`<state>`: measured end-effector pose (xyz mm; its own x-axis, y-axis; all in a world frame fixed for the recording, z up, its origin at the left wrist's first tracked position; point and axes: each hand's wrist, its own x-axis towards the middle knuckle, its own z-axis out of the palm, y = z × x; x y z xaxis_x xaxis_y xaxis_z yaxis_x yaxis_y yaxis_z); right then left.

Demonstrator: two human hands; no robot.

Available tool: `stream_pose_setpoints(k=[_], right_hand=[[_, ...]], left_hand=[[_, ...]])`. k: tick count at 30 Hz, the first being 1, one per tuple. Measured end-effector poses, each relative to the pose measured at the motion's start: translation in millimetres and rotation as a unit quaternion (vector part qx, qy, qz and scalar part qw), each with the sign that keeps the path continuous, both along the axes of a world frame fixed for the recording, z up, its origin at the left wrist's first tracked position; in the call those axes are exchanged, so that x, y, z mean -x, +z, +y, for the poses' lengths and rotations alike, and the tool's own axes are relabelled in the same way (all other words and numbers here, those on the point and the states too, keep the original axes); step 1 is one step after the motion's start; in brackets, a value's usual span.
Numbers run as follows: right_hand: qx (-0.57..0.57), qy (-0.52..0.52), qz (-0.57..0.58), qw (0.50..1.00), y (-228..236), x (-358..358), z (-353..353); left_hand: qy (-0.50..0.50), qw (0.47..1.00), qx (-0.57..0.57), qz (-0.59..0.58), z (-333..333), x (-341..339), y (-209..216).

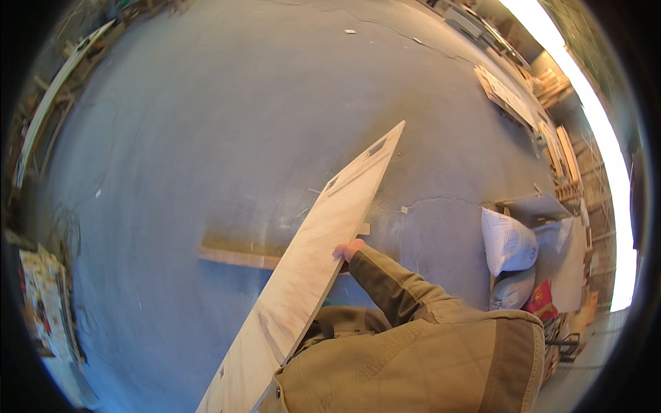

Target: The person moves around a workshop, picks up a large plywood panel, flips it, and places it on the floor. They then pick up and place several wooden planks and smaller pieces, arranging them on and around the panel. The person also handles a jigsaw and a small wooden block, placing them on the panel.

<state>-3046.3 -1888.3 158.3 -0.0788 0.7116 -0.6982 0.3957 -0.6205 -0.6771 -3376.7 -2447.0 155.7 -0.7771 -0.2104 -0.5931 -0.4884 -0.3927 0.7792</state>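
Note:
A long pale plywood board (303,248) with small rectangular cutouts near its far end slants across the view, from the bottom edge up to a pointed-looking far corner. My right hand (349,250) grips its right edge near the middle. The thumb lies on the top face, and the other fingers are mostly hidden beneath. My right arm wears an olive-brown jacket sleeve (396,279). My left hand is out of sight. Beyond the board, a narrow wooden plank (237,257) lies on the floor, partly covered by the board.
Stuffed white sacks (508,241) and a red bag (542,301) sit on the right, beside leaning panels. Farther back are stacked boards (506,96). A cluttered table (45,296) stands at left. A thin cable (392,31) crosses the grey floor (220,124) at the far side.

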Motion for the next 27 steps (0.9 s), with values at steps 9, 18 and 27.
stream_pose_setpoints(k=[9, 18, 27], right_hand=[[-0.080, -0.132, -0.022, 0.988, 38.6, -85.7, 116.7], [-0.089, -0.338, 0.081, 0.933, 85.1, -129.1, 177.7], [-0.140, -0.392, -0.046, 0.908, 58.8, -158.9, 303.8]], left_hand=[[-0.136, 0.989, -0.021, 0.050, 195.6, 80.8, 37.3], [-0.213, 0.973, -0.051, 0.076, 339.1, 148.8, 37.5], [-0.218, 0.971, -0.102, -0.019, 560.0, 222.6, -21.1]])
